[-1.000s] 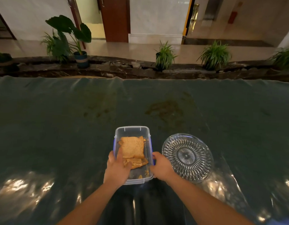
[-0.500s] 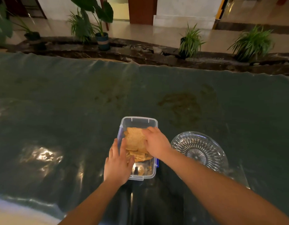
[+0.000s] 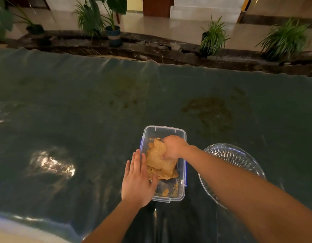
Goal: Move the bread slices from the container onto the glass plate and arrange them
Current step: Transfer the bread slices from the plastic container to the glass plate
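Note:
A clear plastic container (image 3: 164,129) with blue clips sits on the dark table cover and holds a stack of golden bread slices (image 3: 157,161). My right hand (image 3: 173,146) reaches into it from the right, its fingers closed on the top slice, which is bent upward. My left hand (image 3: 138,179) lies flat and open against the container's left wall, fingers straight. The cut-glass plate (image 3: 239,155) stands just right of the container with nothing on it; my right forearm crosses over its near part.
Crumbs and a small bread fragment (image 3: 165,192) lie in the container's near end. The table's far edge (image 3: 151,62) runs across the view, with potted plants (image 3: 113,32) on the floor beyond. Glossy wrinkles (image 3: 50,162) shine at the left.
My right hand has gone deeper into the container and closed on the top slice, which now bends up. My left hand has flattened along the container's left side. The camera has shifted.

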`<state>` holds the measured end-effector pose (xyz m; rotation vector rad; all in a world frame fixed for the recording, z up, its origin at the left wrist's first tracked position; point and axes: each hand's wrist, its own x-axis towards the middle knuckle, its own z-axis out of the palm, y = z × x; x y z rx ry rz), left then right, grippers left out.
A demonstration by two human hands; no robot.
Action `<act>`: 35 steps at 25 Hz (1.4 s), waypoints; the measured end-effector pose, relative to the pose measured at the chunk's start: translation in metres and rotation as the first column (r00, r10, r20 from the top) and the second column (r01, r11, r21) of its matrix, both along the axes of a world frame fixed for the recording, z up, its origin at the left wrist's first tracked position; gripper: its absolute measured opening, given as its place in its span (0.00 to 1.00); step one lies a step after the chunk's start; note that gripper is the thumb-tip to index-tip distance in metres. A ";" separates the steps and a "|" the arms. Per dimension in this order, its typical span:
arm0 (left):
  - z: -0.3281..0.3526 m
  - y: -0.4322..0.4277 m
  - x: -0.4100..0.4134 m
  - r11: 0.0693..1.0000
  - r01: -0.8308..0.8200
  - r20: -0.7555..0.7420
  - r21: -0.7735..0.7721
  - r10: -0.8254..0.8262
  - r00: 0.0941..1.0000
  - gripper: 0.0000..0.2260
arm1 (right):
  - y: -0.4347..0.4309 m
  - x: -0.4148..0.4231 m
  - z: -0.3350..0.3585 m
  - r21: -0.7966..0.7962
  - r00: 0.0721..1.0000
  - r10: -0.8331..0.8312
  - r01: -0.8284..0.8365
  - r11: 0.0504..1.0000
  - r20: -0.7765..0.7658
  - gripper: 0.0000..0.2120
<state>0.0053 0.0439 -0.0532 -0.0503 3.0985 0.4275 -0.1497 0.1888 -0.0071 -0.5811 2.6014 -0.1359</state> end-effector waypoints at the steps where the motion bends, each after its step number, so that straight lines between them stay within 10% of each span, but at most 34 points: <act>1: 0.000 0.000 0.000 1.000 0.010 0.003 -0.011 -0.010 1.000 0.36 | 0.000 -0.001 0.001 -0.009 1.000 -0.018 0.018 1.000 0.015 0.27; 9: -0.002 -0.002 0.000 0.999 0.043 0.009 -0.006 -0.043 0.999 0.39 | 0.024 0.009 0.027 -0.307 0.955 -0.247 0.287 0.907 0.163 0.17; 19: 0.000 -0.001 -0.003 0.997 0.071 0.008 -0.042 -0.070 0.997 0.37 | 0.173 0.045 0.072 -0.649 0.604 -0.603 0.740 0.179 0.522 0.19; 27: 0.003 0.000 -0.004 0.994 0.094 0.012 -0.057 -0.093 0.996 0.36 | 0.241 0.088 0.001 -0.461 0.281 -0.681 0.883 -0.093 0.676 0.23; 35: 0.000 -0.001 -0.006 0.993 0.095 0.010 -0.069 -0.094 0.996 0.35 | 0.242 0.095 -0.009 -0.128 0.591 -0.799 0.806 0.578 0.114 0.21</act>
